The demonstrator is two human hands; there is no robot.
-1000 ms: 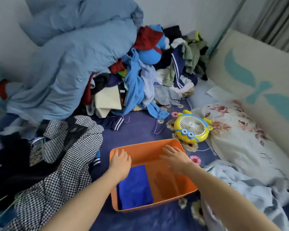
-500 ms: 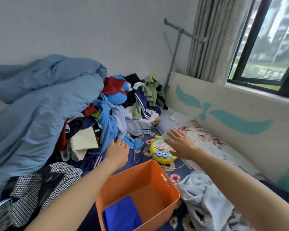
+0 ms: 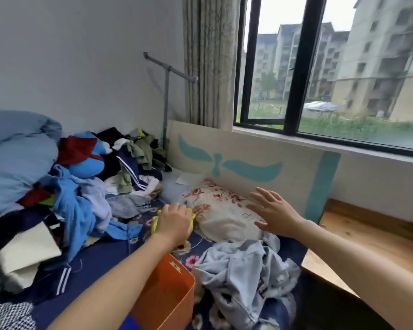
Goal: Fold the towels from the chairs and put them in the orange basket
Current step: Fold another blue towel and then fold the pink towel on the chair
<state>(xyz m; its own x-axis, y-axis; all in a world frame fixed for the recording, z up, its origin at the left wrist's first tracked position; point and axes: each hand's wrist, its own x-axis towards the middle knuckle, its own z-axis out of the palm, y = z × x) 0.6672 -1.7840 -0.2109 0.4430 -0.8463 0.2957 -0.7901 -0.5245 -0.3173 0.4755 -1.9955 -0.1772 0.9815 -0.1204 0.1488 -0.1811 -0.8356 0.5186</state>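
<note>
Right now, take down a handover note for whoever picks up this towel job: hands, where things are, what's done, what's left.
Left hand: loosely curled in front of the yellow fan; contact unclear.
Right hand: open, fingers spread, above the floral pillow, holding nothing.
Orange basket: on the navy sheet, bottom centre; a blue cloth shows inside.
Done: possibly that one cloth.
Left: no chairs or towels in view; find them, fold, load the basket.
</note>
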